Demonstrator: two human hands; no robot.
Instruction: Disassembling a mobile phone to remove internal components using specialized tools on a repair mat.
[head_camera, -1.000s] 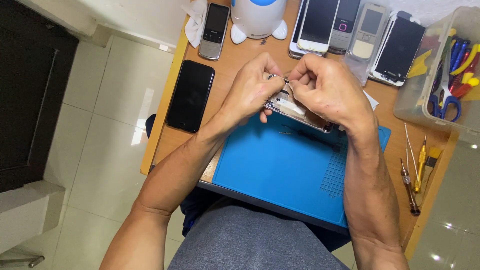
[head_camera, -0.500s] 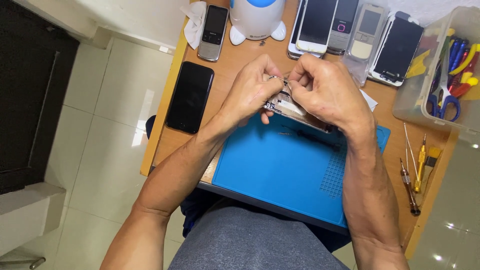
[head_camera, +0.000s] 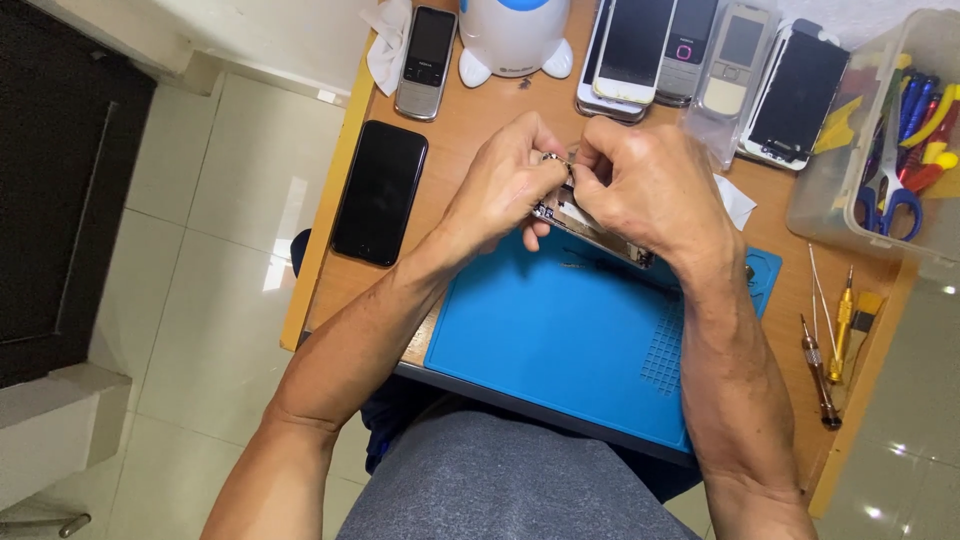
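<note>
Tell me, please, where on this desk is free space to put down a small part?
The blue mat is bare below the hands, down to its near edge. A bare strip of desk runs between the black phone and the left hand. The far edge, with its row of phones, and the screwdrivers on the right are crowded.

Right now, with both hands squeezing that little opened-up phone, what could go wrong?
The left hand and right hand pinch the opened silver phone above the blue rubber mat; a tiny part might pop loose and roll off the wooden table. Also, the black flat phone lies close to the table's edge, so an elbow bump could knock it onto the floor.
</note>
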